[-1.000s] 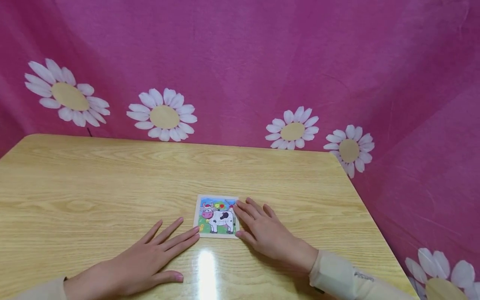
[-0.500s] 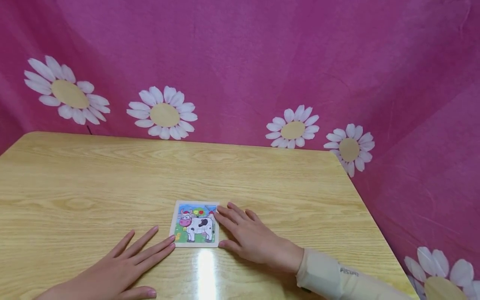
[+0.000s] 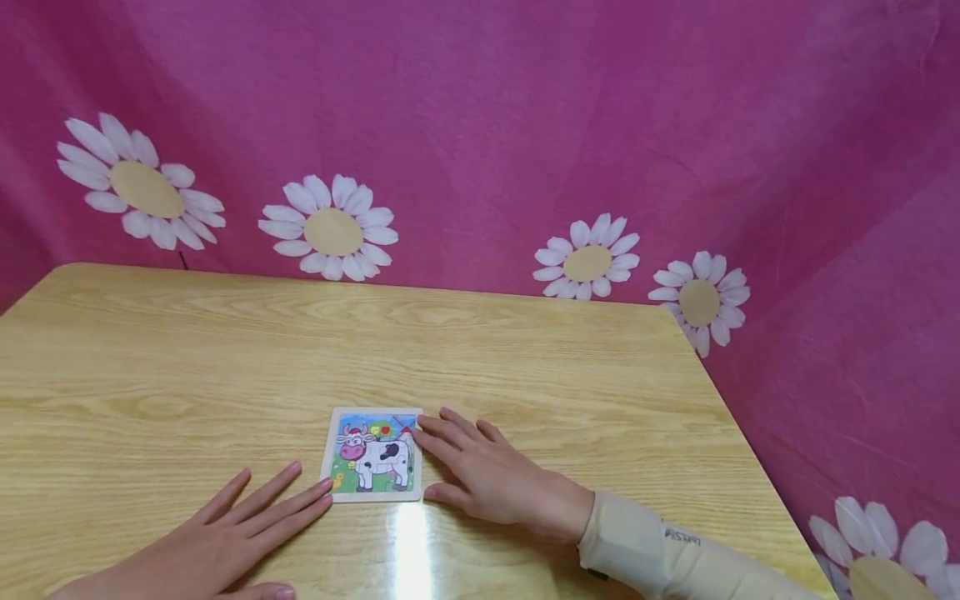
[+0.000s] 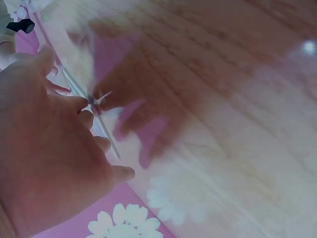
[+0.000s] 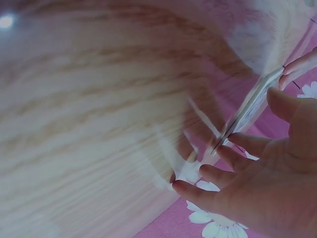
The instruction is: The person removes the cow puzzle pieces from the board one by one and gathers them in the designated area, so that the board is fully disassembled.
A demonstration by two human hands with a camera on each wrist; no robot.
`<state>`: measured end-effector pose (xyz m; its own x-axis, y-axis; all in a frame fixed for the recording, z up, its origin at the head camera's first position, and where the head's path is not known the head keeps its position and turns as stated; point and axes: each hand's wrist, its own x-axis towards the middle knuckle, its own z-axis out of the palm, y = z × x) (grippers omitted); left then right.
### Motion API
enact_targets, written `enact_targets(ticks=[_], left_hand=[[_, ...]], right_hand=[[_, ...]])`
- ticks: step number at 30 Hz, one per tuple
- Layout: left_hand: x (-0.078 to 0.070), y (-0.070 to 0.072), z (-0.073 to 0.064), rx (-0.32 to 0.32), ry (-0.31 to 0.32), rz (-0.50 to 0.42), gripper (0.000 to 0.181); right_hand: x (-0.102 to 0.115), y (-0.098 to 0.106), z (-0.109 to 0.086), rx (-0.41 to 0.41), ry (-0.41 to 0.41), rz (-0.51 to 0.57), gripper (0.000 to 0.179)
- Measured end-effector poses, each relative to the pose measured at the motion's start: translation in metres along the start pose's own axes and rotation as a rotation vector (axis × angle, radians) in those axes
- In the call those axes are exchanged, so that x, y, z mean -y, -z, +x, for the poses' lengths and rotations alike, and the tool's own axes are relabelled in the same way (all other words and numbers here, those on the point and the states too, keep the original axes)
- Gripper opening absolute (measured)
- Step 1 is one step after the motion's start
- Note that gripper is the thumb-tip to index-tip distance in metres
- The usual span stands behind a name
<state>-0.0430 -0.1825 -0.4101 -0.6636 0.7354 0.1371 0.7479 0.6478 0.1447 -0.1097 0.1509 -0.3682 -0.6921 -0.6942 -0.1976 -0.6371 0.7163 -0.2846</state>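
Observation:
A square jigsaw puzzle (image 3: 375, 460) with a pale frame lies flat on the table, its picture a black-and-white cow on grass. At its lower left corner, the fingertips of my left hand (image 3: 217, 533) touch the frame, with the fingers straight and spread. My right hand (image 3: 495, 479) rests along the right edge, fingertips against the frame and thumb near the lower right corner. In the right wrist view the puzzle (image 5: 252, 106) appears edge-on beside the right fingers. The left wrist view shows it as a thin edge too, partly hidden by the left hand (image 4: 54, 134).
The wood-grain table (image 3: 225, 358) is glossy, with a bright light reflection (image 3: 412, 550) in front of the puzzle. Behind and to the right hangs a pink curtain (image 3: 465, 142) printed with white daisies.
The puzzle has slid to the left and a little nearer across the table. Both hands have moved along with it, their fingers staying at its edges.

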Motion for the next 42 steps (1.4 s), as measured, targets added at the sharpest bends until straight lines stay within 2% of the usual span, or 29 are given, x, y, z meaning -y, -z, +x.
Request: enact_targets(ticks=[2,6,8,10,13,15,17,21,23,29,37,42], left_hand=[[-0.002,0.002,0.001,0.012,0.010,-0.004,0.075],[-0.007,0.008,0.010,0.065,0.021,-0.078,0.076],[-0.011,0.010,0.017,0.058,-0.010,-0.098,0.077],[-0.014,0.010,0.026,0.014,-0.071,-0.077,0.078],[-0.020,0.011,0.041,0.013,-0.114,-0.083,0.078],[-0.023,0.012,0.051,0.047,-0.105,-0.117,0.077],[-0.026,0.014,0.059,0.106,-0.059,-0.188,0.077],[-0.030,0.014,0.073,0.153,0.006,-0.252,0.080],[-0.031,0.015,0.078,0.162,0.018,-0.258,0.082],[-0.032,0.014,0.082,0.189,0.033,-0.283,0.085],[-0.031,0.011,0.081,0.200,0.037,-0.274,0.088],[-0.031,0.009,0.081,0.169,0.025,-0.257,0.088]], right_hand=[[-0.001,0.001,0.000,-0.003,0.002,0.024,0.066],[-0.002,0.005,0.001,-0.017,0.005,0.075,0.064],[-0.002,0.008,0.003,-0.031,0.006,0.100,0.061],[-0.003,0.010,0.008,-0.059,0.025,0.120,0.057],[-0.003,0.013,0.018,-0.107,0.068,0.173,0.049],[-0.002,0.016,0.029,-0.127,0.096,0.208,0.043],[0.000,0.020,0.040,-0.126,0.101,0.264,0.038],[0.002,0.023,0.065,-0.126,0.094,0.405,0.029],[0.003,0.023,0.077,-0.138,0.100,0.461,0.024],[0.007,0.026,0.099,-0.127,0.075,0.481,0.018],[0.013,0.038,0.117,-0.031,0.041,0.450,0.015],[0.018,0.050,0.126,0.049,-0.002,0.448,0.013]])
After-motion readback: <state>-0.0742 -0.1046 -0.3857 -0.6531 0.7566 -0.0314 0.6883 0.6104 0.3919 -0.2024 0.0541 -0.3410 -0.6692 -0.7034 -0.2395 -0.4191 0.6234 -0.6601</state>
